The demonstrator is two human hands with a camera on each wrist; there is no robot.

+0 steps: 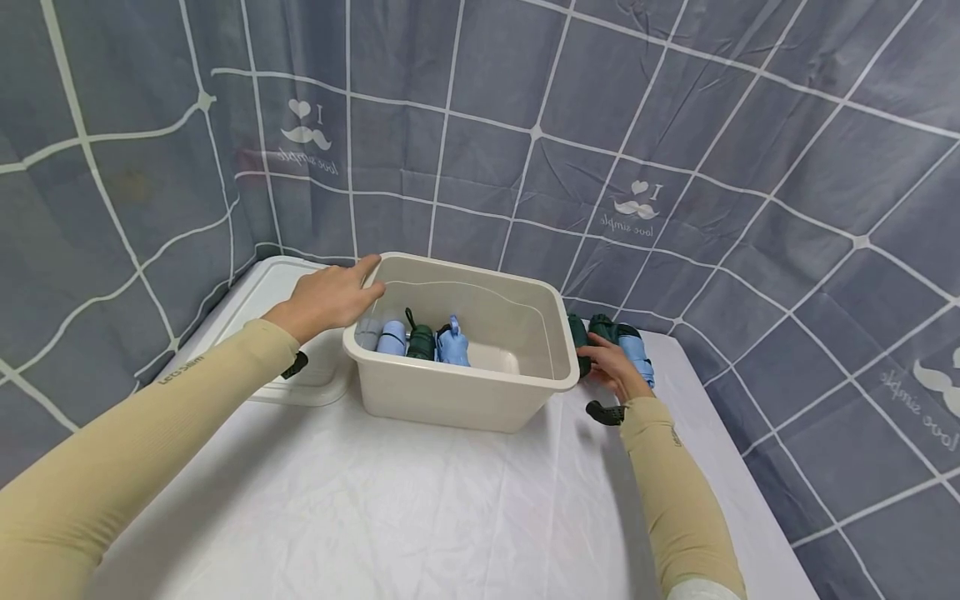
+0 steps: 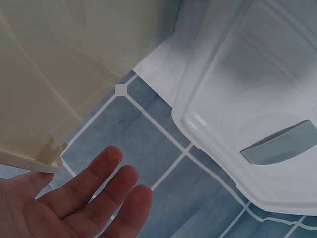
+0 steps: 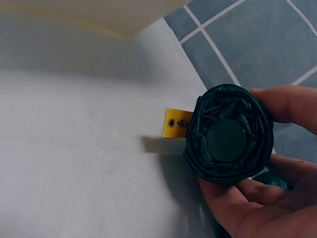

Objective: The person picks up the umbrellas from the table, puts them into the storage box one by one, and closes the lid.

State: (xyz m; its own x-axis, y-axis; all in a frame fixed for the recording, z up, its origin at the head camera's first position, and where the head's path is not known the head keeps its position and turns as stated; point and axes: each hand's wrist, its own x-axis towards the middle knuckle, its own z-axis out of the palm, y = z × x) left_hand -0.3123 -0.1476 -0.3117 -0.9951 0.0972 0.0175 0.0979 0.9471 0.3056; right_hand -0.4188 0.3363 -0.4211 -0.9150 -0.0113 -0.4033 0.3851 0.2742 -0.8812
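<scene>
A folded dark green umbrella (image 3: 227,141) with a yellow tag is gripped between the thumb and fingers of my right hand (image 1: 613,367), just right of the beige plastic bin (image 1: 450,392). The right wrist view looks at its round end. My left hand (image 1: 330,296) holds the bin's left rim, with its other fingers (image 2: 111,193) spread outside the wall. Inside the bin lie a pale blue folded umbrella (image 1: 392,338), a dark green one (image 1: 422,342) and a brighter blue one (image 1: 453,343), side by side toward the left.
Beyond my right hand, another dark green umbrella (image 1: 602,327) and a blue one (image 1: 636,354) lie on the white-covered table (image 1: 450,508). A white lid (image 1: 258,292) lies left of the bin, partly under my left arm. A grey checked curtain (image 1: 487,150) hangs behind.
</scene>
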